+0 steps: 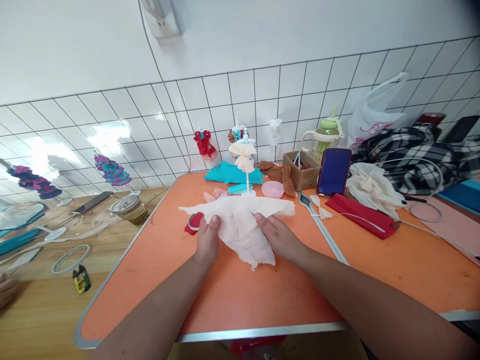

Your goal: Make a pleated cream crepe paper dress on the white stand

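Note:
A piece of white cloth [242, 227] with ragged edges is held up over the orange table, spread between both hands. My left hand [208, 240] is closed on its left side, thumb on top. My right hand [275, 232] grips the right side the same way. Just behind the cloth stands a small white dress form [247, 180] on a round base, wrapped with gathered cream fabric [243, 155]. Beside my left hand lies a roll of tape [195, 221] on a scrap of red cloth, partly hidden.
A pink bowl [273, 189], teal cloth [232, 173], cardboard box [303, 175], phone [333, 171] and folded red cloth [360, 215] lie around the orange table [150, 285]. Left, a wooden table [41, 320] bears a jar [129, 209], thread snips [81, 279] and part of another person's hand [6, 290].

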The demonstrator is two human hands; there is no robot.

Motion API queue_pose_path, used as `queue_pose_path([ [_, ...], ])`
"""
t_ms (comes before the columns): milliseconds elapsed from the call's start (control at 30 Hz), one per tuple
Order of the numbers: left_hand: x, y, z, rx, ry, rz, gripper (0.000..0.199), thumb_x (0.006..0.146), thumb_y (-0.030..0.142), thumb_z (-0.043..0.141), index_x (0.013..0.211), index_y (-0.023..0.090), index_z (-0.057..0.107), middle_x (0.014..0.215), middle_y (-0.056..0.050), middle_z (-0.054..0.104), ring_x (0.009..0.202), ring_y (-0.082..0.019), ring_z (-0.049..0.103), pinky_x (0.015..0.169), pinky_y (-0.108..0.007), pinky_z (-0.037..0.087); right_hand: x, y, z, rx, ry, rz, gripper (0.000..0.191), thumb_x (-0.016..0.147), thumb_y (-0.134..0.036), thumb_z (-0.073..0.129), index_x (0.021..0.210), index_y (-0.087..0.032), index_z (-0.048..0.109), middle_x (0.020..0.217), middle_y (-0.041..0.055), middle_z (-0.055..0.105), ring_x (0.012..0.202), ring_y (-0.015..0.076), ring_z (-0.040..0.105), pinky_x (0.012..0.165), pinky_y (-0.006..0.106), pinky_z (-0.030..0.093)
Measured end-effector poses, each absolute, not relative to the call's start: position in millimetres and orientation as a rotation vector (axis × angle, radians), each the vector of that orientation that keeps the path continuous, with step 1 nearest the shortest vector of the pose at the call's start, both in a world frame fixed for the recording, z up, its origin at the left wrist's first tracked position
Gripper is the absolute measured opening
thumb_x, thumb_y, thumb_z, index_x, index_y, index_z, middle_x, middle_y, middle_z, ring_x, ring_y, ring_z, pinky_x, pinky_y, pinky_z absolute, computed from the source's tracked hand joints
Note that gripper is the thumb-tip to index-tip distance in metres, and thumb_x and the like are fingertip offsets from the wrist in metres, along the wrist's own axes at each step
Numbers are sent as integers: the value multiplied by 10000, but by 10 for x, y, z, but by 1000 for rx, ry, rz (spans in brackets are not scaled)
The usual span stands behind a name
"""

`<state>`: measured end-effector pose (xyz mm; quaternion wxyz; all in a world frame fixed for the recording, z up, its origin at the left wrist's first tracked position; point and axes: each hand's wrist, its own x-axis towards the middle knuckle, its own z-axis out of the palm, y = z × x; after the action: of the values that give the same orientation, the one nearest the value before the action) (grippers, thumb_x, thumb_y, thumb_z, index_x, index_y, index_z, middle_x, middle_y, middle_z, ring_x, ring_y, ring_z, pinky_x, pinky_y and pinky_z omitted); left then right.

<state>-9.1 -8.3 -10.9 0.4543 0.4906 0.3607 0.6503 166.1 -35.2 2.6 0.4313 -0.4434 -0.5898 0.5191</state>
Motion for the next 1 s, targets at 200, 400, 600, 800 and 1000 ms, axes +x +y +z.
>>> queue_pose_path([
  [200, -235, 23, 131, 878, 865, 1052, 348, 618, 258, 718, 932, 119, 665, 930, -106, 708, 997, -325, 609, 829, -393, 491, 1753, -270, 64, -1095, -1648, 1139, 405, 892, -510, 355, 862, -184, 593, 961, 47, 640, 898, 206, 560, 786, 315, 409],
  [400, -95, -30, 72, 892, 711, 897, 458, 615, 91, 610, 1071, 128, 628, 1056, -86, 681, 981, -286, 618, 727, -303, 509, 1714, -266, 41, -1024, -1670, 1211, 435, 903, -504, 342, 944, -176, 624, 994, 57, 658, 948, 218, 576, 831, 324, 418],
  [600, -37, -122, 64, 942, 875, 970, 476, 670, 295, 728, 1103, 134, 614, 1067, -123, 674, 981, -295, 627, 837, -390, 505, 1678, -304, -8, -968, -1471, 1478, 461, 882, -538, 375, 1101, -201, 599, 1079, 56, 647, 999, 216, 583, 874, 340, 441],
  [800, -6, -197, 153, 1079, 1164, 1119, 478, 593, 380, 775, 985, 126, 670, 1004, -127, 696, 1049, -336, 590, 860, -425, 499, 1659, -341, -21, -977, -1359, 1532, 467, 870, -544, 405, 1195, -234, 534, 1165, 55, 609, 1059, 211, 562, 915, 360, 438],
  [1000, 30, -226, 207, 1192, 1306, 1114, 409, 573, 387, 785, 896, 155, 691, 895, -109, 720, 1012, -333, 611, 885, -427, 483, 1649, -348, -26, -1043, -1457, 1377, 437, 869, -549, 392, 1110, -233, 572, 1146, 52, 611, 1097, 218, 524, 924, 369, 420],
])
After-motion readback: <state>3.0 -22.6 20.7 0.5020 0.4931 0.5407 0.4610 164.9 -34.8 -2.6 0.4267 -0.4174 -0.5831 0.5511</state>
